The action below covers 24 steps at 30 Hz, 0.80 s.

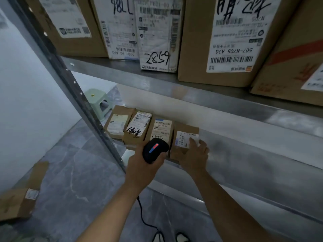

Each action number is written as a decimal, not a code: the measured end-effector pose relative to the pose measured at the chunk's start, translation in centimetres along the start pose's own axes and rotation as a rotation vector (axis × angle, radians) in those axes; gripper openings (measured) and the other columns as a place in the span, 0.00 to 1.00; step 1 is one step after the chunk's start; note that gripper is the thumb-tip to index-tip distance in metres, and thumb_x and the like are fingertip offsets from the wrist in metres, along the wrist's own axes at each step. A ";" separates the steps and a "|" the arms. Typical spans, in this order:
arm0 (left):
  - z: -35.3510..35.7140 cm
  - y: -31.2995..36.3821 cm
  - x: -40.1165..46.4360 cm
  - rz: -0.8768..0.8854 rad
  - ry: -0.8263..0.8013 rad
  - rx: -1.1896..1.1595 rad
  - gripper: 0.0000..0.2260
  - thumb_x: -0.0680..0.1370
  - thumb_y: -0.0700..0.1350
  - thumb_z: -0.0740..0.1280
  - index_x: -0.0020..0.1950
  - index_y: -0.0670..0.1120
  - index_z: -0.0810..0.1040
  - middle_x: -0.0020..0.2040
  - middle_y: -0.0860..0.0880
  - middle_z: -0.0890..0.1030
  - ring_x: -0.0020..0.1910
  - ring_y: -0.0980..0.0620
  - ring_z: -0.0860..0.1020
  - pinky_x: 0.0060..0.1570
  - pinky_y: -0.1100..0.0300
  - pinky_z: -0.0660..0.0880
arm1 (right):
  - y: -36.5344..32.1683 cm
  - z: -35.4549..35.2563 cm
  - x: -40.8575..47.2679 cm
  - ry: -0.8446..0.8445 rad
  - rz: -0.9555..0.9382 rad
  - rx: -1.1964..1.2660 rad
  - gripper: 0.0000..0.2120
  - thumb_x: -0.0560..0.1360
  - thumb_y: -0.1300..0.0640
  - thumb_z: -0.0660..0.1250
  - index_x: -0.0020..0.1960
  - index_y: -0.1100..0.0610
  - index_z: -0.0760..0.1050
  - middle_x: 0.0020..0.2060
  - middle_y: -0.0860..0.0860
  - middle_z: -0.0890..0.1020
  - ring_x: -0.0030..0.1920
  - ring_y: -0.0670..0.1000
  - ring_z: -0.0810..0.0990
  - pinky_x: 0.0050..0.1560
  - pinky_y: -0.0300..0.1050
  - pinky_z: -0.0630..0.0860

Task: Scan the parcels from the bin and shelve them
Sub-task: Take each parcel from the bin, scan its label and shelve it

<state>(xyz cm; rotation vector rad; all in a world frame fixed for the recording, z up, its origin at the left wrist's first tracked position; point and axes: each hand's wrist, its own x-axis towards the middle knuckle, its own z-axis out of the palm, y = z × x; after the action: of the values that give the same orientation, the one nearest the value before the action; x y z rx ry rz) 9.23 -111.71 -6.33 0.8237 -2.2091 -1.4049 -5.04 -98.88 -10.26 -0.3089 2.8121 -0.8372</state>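
The landmark here is the lower metal shelf (244, 154), a grey steel deck on which four small cardboard parcels stand in a row near its left end, close to the slotted upright post (90, 119). The rightmost parcel (181, 142) of that row stands at the shelf's front edge, touching its neighbour, a labelled box (161, 129) with black handwriting partly hidden behind the scanner. The right hand (195, 154) rests on the rightmost parcel with fingers curled over its front and right side, fingertips lying on its white shipping label (184, 137), so it grips the box. The left hand (141, 165) is wrapped around a black handheld barcode scanner (154, 150), held just in front of the shelf edge and beside the rightmost parcel; a red and blue light strip shows on its top, and a black cable (145, 219) hangs from it down toward the floor. Further left on the shelf stand two more parcels, one (137, 127) marked with bold black characters and one (118, 122) at the end of the row. Above the shelf, an upper shelf (157, 81) carries large cardboard boxes (227, 41) with labels and marker numbers. Beyond the shelf's left end a pale green plastic stool (98, 102) stands on the grey floor, and a flattened carton (21, 194) lies on the floor well to the left of the post
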 end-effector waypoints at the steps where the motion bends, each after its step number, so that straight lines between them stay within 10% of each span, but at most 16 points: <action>1: 0.1 0.0 0.3 0.015 -0.025 0.005 0.26 0.74 0.55 0.77 0.68 0.53 0.73 0.51 0.65 0.78 0.47 0.73 0.78 0.43 0.74 0.76 | 0.2 -0.3 -0.1 0.005 0.011 0.016 0.36 0.76 0.37 0.67 0.78 0.54 0.64 0.77 0.60 0.56 0.75 0.62 0.55 0.74 0.57 0.61; 24: 24.5 11.4 -7.7 0.388 -0.900 -0.066 0.27 0.72 0.53 0.80 0.68 0.51 0.76 0.53 0.61 0.82 0.50 0.69 0.80 0.44 0.74 0.76 | 26.8 -16.6 -16.2 0.614 0.705 0.357 0.30 0.79 0.50 0.68 0.78 0.57 0.65 0.69 0.59 0.70 0.70 0.59 0.67 0.68 0.52 0.67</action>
<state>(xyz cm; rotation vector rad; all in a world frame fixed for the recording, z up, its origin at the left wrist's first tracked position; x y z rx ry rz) -2.87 -86.38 -6.37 -0.3632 -2.6871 -1.8282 2.61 -64.24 -9.53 1.0910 2.8112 -1.3554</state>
